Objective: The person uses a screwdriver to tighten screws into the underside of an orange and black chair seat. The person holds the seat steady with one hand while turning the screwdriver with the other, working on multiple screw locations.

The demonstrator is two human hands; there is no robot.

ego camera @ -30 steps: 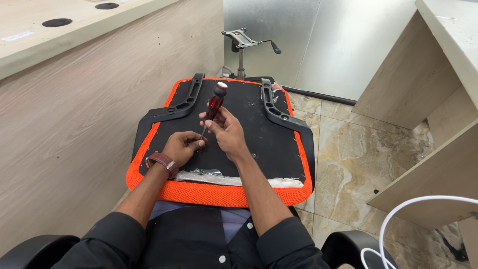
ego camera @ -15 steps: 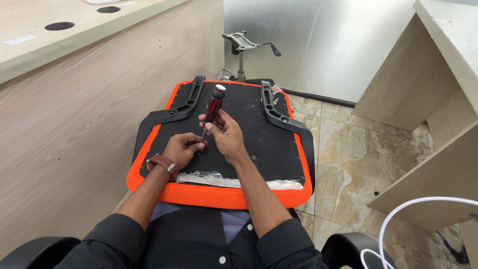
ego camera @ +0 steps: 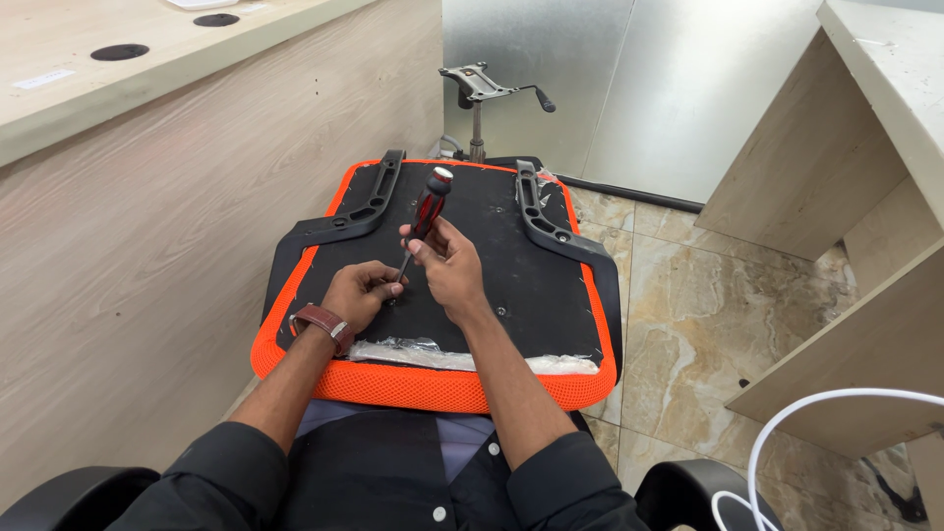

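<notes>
You're driving a screw near the middle of the upturned orange-rimmed black seat pan (ego camera: 531, 295) on your lap. Your right hand (ego camera: 454, 270) clamps the red-and-black screwdriver (ego camera: 423, 218); your left hand (ego camera: 362, 292) pinches its tip. Next, I'd judge: hold upright, press, turn.

— Where am I working from here?

— I'd call it an office being fitted out: a pale wood counter (ego camera: 118, 79) with round cable holes (ego camera: 120, 51), another desk (ego camera: 865, 147), marble-look floor tiles (ego camera: 688, 315), and a bare chair base mechanism (ego camera: 479, 84) standing by the metal wall panel (ego camera: 639, 88).
</notes>
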